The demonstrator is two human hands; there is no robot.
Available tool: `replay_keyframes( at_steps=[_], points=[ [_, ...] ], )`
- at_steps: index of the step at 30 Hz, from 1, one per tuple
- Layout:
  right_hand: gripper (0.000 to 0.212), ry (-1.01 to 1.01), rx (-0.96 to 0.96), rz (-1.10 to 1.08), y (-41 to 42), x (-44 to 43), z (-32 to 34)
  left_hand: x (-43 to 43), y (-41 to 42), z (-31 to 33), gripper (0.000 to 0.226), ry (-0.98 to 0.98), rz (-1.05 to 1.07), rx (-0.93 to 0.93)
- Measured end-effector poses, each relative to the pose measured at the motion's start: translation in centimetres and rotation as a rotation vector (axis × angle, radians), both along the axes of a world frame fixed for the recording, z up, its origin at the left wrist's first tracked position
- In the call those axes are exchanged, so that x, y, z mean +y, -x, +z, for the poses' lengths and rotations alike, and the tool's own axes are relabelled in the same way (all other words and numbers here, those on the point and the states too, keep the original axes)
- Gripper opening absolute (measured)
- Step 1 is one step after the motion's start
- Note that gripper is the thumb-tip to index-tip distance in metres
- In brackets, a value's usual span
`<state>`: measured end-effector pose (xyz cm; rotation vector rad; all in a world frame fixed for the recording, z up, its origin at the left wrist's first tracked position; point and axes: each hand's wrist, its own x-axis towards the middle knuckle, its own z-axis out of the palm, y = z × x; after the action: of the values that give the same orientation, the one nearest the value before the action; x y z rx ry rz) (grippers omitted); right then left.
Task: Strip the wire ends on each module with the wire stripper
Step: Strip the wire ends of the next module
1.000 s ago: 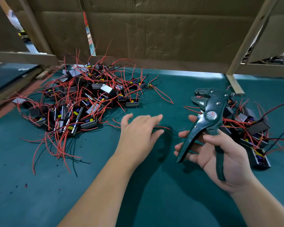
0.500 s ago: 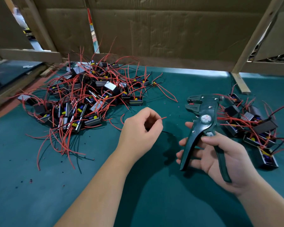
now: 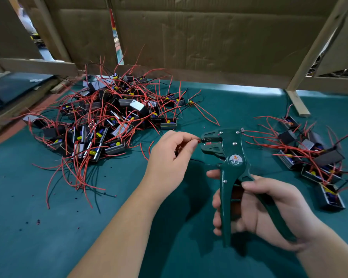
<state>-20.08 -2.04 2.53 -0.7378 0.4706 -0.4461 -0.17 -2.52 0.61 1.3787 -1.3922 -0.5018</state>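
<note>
My right hand (image 3: 267, 209) grips the handles of a dark green wire stripper (image 3: 231, 157), held upright above the green mat with its jaws pointing left. My left hand (image 3: 169, 159) pinches a thin red wire (image 3: 199, 140) between thumb and forefinger, and the wire's end sits in the stripper's jaws. The module on that wire is hidden behind my left hand. A large heap of black modules with red wires (image 3: 102, 125) lies at the left. A smaller group of modules (image 3: 313, 155) lies at the right.
The green mat (image 3: 38, 227) covers the table, with small dark and red scraps of insulation scattered at the front left. Cardboard panels and wooden battens (image 3: 201, 41) wall off the back. A wooden strip (image 3: 297, 105) lies at the back right.
My left hand closed on a red wire and lifted it right to the stripper's jaws. My right hand turned the stripper more upright and brought the handles closer together.
</note>
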Motion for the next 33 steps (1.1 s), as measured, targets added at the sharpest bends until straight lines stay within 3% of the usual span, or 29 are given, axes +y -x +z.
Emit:
replay_keyframes(
  at_steps=[8, 12, 15, 22, 33],
  points=[
    [0.070, 0.035, 0.022, -0.018, 0.1, -0.1, -0.5, 0.0, 0.0, 0.2, 0.021, -0.004, -0.051, 0.007],
    [0.069, 0.059, 0.047, -0.042, 0.0, 0.0, -0.4, -0.1, -0.2, 0.4, 0.024, -0.026, -0.039, 0.140],
    [0.068, 0.089, 0.053, -0.052, -0.1, 0.1, -0.1, 0.0, -0.2, 0.5, 0.028, -0.008, -0.032, 0.135],
    [0.065, 0.128, 0.071, -0.104, -0.5, 0.5, 0.1, 0.4, 0.5, 0.7, 0.008, 0.093, 0.006, 0.141],
    [0.054, 0.124, 0.043, -0.120, -0.8, 0.5, -0.1, 0.7, 0.7, 0.8, 0.009, 0.140, -0.022, 0.175]
  ],
)
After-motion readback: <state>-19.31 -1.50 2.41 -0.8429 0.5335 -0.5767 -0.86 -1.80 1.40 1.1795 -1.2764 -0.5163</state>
